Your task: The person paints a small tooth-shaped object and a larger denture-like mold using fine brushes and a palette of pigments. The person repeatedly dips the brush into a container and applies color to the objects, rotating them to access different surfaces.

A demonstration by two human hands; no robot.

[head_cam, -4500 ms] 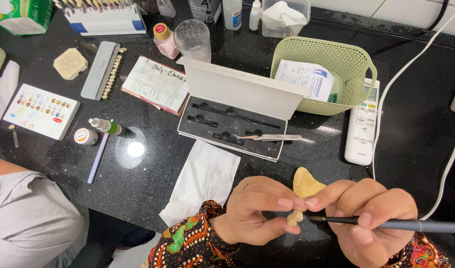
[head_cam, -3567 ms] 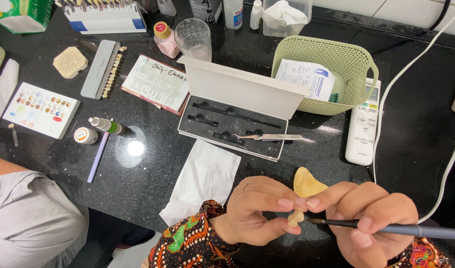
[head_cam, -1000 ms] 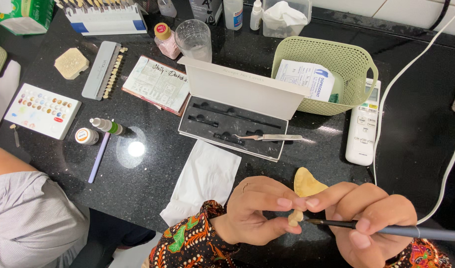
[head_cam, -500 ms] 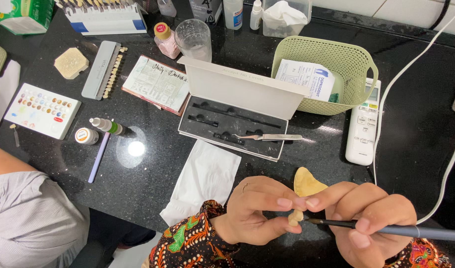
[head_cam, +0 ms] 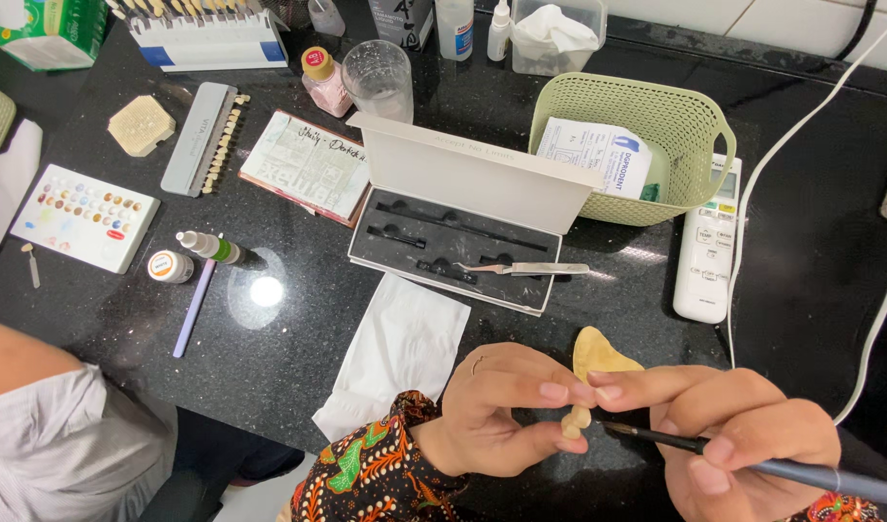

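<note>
My left hand [head_cam: 501,406] pinches a small tooth-shaped piece [head_cam: 576,423] between thumb and fingertips, low in the view. My right hand [head_cam: 733,435] grips a thin dark brush [head_cam: 753,466] like a pen, its tip touching the piece. A beige plaster dental cast [head_cam: 598,354] lies on the black counter just behind my fingers.
An open white tool case [head_cam: 463,232] holds tweezers [head_cam: 525,269]. A white tissue [head_cam: 395,353] lies before it. A green basket [head_cam: 646,145], a remote [head_cam: 709,237], a colour palette [head_cam: 81,217], a shade guide [head_cam: 206,135] and bottles stand around. Another person's arm [head_cam: 47,425] is at the lower left.
Both hands stay almost still on the small piece and the brush. The person's sleeve at the lower left has shifted slightly.
</note>
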